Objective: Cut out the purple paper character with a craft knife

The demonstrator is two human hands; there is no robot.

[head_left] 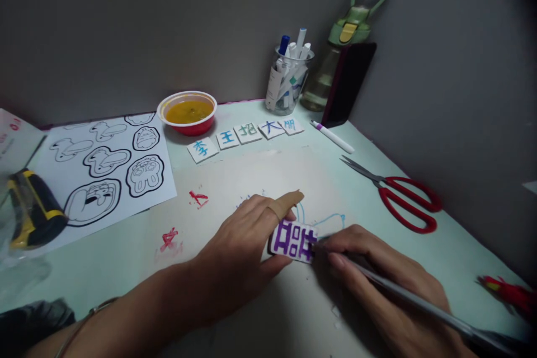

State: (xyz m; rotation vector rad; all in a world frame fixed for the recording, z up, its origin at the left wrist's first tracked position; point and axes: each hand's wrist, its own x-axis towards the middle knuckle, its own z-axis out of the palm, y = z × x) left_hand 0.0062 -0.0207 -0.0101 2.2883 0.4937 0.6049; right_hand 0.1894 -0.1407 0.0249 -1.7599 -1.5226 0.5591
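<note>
Far left edge: black-and-yellow tool (31, 210), partly cut off by the frame and veiled by clear plastic; kind not determinable.

Upper left: white sheet of outlined cartoon stickers (104, 165), its left corner under the tool.

Centre top: red bowl (187, 112) of yellow-orange liquid. Just right and below it, a row of five small white tiles (247, 133) bearing blue and green painted characters.

Lower left to centre: left hand (239, 251), forearm entering from the bottom edge. Index finger wrapped in a tan bandage (285, 204). Fingers narrowly curled, pinning a small white tile with purple strokes (293, 239) to the mint-green table (419, 257); the index lies along the tile's upper edge, the thumb against its lower left edge. The tile's left end is hidden beneath the fingers.

Centre right of bottom: right hand (377, 279), fingers closed around a grey-barrelled pen (419, 305). Its tip meets the tile's right edge, though the tip itself is hard to make out; the barrel's far end is blurred near the lower right corner.

Upper centre-right: clear cup of markers (289, 81); behind it a green-lidded water bottle (348, 39), partly hidden by a dark phone-like slab (350, 84) leaning upright.

Right: white marker with purple band (333, 137); red-handled scissors (398, 196), lying shut.

Far right edge: red object (507, 291), blurred, unidentifiable.
</note>
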